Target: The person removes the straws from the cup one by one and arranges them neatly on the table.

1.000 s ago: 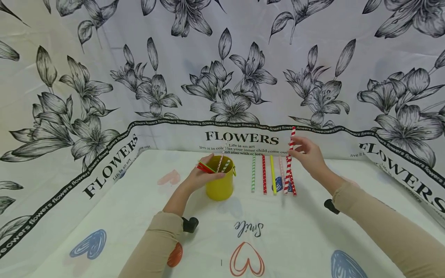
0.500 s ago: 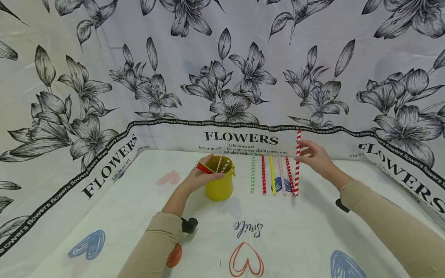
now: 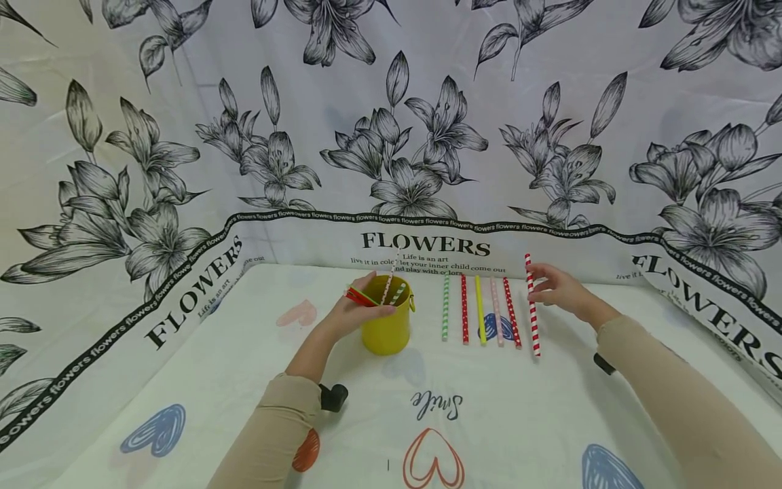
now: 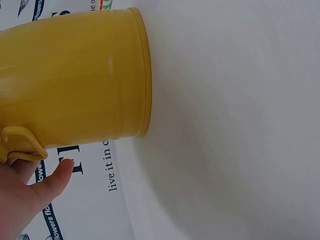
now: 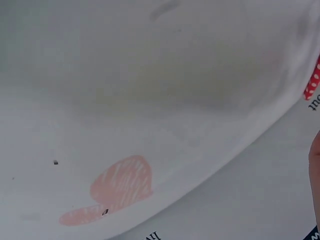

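My left hand [image 3: 351,316] holds a yellow bucket [image 3: 386,333] by its side, thumb on the near wall. Several paper straws [image 3: 391,285] poke out of the bucket, among them a pale spotted one and red and green ones leaning left. In the left wrist view the bucket's wall [image 4: 75,80] and a yellow loop handle [image 4: 22,142] show beside the hand [image 4: 35,195]. At the right end of a row of straws, my right hand [image 3: 559,288] pinches a red-and-white striped straw [image 3: 533,319] near its upper part. Only a sliver of that hand's finger [image 5: 315,170] appears in the right wrist view.
Left of the striped straw lie a green-striped straw [image 3: 445,309], a red dotted straw [image 3: 465,309], a yellow straw [image 3: 480,309], a pale pink straw [image 3: 497,309] and another red dotted straw [image 3: 512,312]. A flower-print cloth [image 3: 421,197] hangs behind the white tablecloth [image 3: 519,421].
My right hand has carried the striped straw rightward off the other straws and lowered it to the row's right end. The left hand and bucket have stayed in place.
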The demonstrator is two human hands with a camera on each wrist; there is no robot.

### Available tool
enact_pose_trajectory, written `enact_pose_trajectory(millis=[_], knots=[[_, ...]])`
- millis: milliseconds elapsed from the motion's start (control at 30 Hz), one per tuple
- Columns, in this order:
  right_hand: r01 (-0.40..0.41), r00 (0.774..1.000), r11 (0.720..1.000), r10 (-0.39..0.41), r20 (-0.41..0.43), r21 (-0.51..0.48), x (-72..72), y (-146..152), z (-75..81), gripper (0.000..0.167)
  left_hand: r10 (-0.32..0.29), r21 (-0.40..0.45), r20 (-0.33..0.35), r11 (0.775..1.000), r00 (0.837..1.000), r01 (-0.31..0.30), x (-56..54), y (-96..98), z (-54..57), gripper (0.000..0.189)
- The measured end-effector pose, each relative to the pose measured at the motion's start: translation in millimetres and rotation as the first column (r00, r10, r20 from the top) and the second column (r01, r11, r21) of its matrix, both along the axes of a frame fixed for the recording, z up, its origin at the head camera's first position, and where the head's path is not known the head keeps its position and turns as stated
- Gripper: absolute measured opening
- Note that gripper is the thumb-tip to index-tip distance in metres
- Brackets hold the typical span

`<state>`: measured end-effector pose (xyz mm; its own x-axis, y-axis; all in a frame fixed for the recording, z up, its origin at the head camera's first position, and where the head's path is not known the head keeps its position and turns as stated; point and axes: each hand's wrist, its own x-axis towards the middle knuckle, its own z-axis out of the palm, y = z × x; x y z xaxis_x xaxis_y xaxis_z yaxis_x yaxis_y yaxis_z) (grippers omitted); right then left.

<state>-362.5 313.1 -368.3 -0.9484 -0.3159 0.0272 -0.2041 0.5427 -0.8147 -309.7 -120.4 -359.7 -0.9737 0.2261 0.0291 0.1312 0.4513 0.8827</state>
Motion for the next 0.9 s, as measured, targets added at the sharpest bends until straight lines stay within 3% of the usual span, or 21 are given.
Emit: enact_pose_trajectory(millis=[400,600,733,900], knots=[[-0.033,0.993,0.994,0.021,0.117,0.109,-25.4,8.2,-20.1,0.067,0.009,0.03,0.019,0.999,1.0,-0.01,0.1,-1.3,-1.5,0.094],[-0.065,0.985,0.98,0.033,0.168,0.188,-28.7,11.5,-28.0,0.068,0.002,0.029,0.015,1.0,1.0,-0.002,0.7,0.1,-3.4,0.095],[-0.096,0.987,0.964,0.059,0.152,0.247,-31.3,10.2,-31.1,0.067,-0.002,0.027,0.005,1.0,1.0,0.002,1.9,-0.7,-2.1,0.095],[-0.107,0.979,0.943,0.045,0.197,0.315,-31.5,8.6,-30.7,0.079,-0.002,0.036,0.008,0.999,1.0,0.002,2.8,-1.7,-1.0,0.093]])
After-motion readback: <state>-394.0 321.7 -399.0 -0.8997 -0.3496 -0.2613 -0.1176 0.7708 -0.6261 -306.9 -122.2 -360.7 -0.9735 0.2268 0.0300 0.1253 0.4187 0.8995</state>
